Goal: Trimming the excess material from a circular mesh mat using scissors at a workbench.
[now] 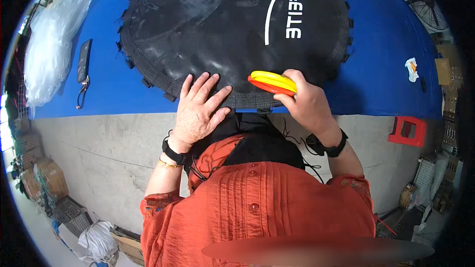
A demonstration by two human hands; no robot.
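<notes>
— Head view first: what do we see under the hands?

— We see a round black mat [232, 24] lying on a blue bench [386, 64]. It has a stitched webbing rim with small loops around the edge, and a white curved line with white lettering on the right part. The near edge of the mat reaches almost to the front edge of the bench.

— And the left hand [198, 111]?

— We see it flat on the near rim of the mat, palm down, fingers spread apart. Its grip closes on nothing; it only presses on the fabric. On this wrist there is a black band and a thin gold bracelet.

— The right hand [307, 101]?

— Its grip is clamped on a yellow and red tool [272, 83], which looks like two curved handles, yellow above and red below. The tool lies against the near edge of the mat, just beside the left fingertips. We cannot tell the shape of its working end, because the hand hides it. This wrist also wears a black band.

— What else is on the bench?

— On the far left we see a heap of clear plastic film [54, 44], and near it a dark flat object with a cord [84, 64]. At the right end lies a small white crumpled thing [411, 68]. A red plastic stool [407, 131] stands on the grey floor, well apart from the hands.
</notes>
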